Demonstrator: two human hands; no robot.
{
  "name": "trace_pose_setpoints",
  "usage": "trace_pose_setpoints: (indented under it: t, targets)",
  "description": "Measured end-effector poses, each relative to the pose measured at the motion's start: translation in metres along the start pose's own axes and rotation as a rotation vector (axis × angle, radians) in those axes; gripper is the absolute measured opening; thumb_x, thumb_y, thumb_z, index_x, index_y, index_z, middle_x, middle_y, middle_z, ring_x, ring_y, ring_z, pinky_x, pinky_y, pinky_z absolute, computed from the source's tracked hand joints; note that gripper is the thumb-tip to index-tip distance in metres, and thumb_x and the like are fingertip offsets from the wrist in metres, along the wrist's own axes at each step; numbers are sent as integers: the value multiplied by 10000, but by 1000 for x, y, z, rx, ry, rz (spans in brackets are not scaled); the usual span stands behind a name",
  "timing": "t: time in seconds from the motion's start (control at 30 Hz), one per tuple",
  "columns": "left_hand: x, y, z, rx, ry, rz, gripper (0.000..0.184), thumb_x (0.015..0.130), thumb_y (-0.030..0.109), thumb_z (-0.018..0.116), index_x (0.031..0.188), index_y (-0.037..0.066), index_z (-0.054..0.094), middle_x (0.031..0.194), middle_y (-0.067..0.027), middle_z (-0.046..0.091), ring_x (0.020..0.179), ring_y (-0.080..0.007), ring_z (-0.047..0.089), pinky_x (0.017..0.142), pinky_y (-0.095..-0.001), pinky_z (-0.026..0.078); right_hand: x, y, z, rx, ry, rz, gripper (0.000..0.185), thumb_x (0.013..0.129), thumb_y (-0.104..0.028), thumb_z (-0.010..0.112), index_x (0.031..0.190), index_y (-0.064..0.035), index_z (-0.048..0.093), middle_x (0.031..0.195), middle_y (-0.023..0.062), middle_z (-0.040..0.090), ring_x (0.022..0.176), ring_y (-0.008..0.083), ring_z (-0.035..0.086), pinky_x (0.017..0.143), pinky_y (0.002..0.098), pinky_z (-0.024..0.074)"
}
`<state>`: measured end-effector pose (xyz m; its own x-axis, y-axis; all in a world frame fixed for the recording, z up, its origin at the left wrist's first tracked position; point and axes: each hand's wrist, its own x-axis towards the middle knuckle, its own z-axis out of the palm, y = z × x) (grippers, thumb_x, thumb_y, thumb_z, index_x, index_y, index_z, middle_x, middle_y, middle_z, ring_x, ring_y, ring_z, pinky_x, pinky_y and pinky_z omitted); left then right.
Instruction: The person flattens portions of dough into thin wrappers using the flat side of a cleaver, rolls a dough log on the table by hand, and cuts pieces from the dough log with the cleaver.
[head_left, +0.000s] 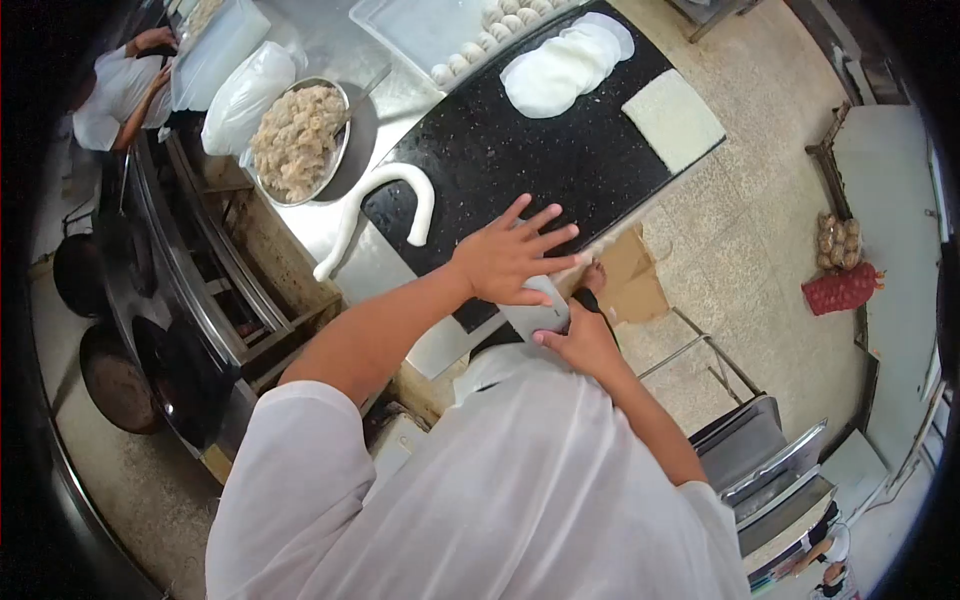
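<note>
My left hand is spread with its fingers apart over the near edge of the black board. Its thumb lies by the upper end of a flat pale-grey piece with rounded corners. Whether they touch I cannot tell. My right hand grips that piece at its lower right side, close to my body; its exact kind is not clear. A curved rope of white dough lies partly on the board, left of my left hand. Overlapping thin dough rounds rest at the board's far end.
A metal bowl of filling stands at the upper left, near a plastic bag. Rows of dumplings sit in a tray. A white square cloth lies on the board's right corner. A person works at far left; woks are below.
</note>
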<state>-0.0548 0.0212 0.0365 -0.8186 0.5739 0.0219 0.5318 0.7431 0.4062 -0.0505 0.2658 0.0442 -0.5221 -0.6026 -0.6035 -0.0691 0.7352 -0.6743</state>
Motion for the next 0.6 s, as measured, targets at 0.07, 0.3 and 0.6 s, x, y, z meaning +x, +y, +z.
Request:
trace_pose_setpoints:
  t: [0.07, 0.3, 0.6]
  targets:
    - [25, -22, 5, 11, -25, 9, 738, 909, 709, 531, 1517, 293, 486, 1613, -89, 391, 1537, -347, 264, 1236, -620, 130, 11, 6, -6, -76, 195, -52, 747, 774, -401, 837, 1321, 26, 562, 1144, 311, 673, 1067, 458, 668, 940, 506, 519]
    - [93, -63, -22, 260, 385, 11, 791, 828, 673, 666, 1493, 274, 505, 1539, -96, 469, 1470, -336, 380, 1191, -606, 243, 41, -15, -76, -151, 380, 78, 629, 825, -366, 792, 1264, 21, 561, 1085, 295, 696, 1032, 462, 678, 873, 515, 535]
    - [0, -8, -43, -541, -130, -675, 679, 807, 714, 704, 890, 41, 736, 888, -198, 733, 847, -359, 721, 767, -453, 555, -103, 8, 27, -95, 227, 250, 479, 875, -255, 740, 1208, 21, 533, 922, 327, 684, 947, 496, 678, 794, 532, 530]
